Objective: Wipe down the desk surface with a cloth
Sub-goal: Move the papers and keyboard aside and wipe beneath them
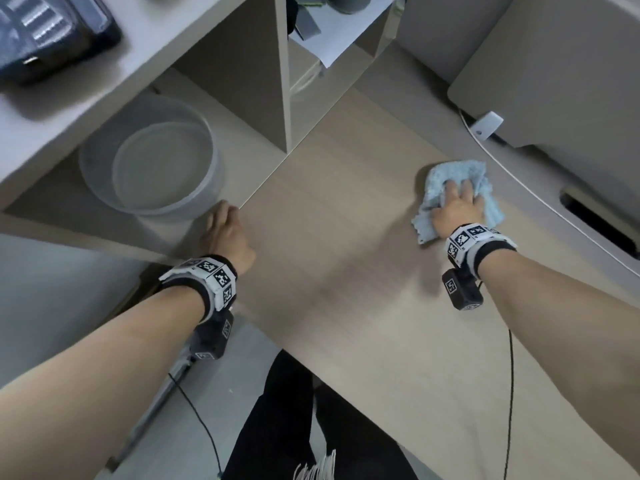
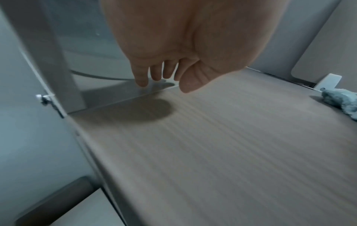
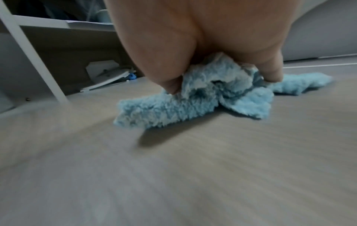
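A fluffy light-blue cloth [image 1: 450, 178] lies bunched on the pale wood desk [image 1: 346, 271] toward its far right. My right hand [image 1: 457, 206] is on top of it, thumb and fingers curled into the folds and gripping the cloth [image 3: 203, 94] against the desk [image 3: 193, 168]. My left hand [image 1: 227, 233] hovers over the desk's left edge, fingers [image 2: 142, 76] hanging relaxed and holding nothing. From the left wrist view the cloth [image 2: 340, 99] shows at the far right of the desk [image 2: 212, 145].
A clear round plastic basin [image 1: 152, 161] sits on the lower shelf at left, beside a shelf divider [image 1: 282, 74]. A grey device [image 1: 561, 64] with a white cable [image 1: 540, 192] and a white clip [image 1: 486, 124] borders the desk's right. A dark case [image 1: 52, 32] lies top left.
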`<action>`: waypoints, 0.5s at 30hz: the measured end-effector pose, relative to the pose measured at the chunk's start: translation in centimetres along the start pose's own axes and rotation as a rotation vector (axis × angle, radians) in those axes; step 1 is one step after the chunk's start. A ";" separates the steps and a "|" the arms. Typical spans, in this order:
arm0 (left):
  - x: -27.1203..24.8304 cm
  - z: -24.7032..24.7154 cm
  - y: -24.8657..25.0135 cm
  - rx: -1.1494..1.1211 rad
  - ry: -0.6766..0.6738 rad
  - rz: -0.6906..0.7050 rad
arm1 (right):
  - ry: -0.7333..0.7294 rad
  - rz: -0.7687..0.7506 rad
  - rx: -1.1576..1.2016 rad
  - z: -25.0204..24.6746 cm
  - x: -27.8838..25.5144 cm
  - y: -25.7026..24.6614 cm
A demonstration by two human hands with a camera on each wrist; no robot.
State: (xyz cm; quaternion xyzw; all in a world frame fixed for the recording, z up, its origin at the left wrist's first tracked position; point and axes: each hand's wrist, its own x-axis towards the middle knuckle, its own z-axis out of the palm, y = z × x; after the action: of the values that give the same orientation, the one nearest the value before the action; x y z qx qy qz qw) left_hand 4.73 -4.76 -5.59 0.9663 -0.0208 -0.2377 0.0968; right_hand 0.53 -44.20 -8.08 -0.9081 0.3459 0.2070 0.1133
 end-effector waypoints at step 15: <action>-7.8 2.8 -5.5 -0.044 -0.064 -0.063 | -0.119 -0.795 -0.242 7.9 -13.6 -9.3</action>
State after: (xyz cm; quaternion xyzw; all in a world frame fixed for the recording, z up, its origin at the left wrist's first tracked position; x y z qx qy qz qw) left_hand -3.53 0.84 -5.57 0.9559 0.0120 -0.2721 0.1098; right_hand -4.77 -26.67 -8.36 -0.9642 -0.0654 0.2383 0.0965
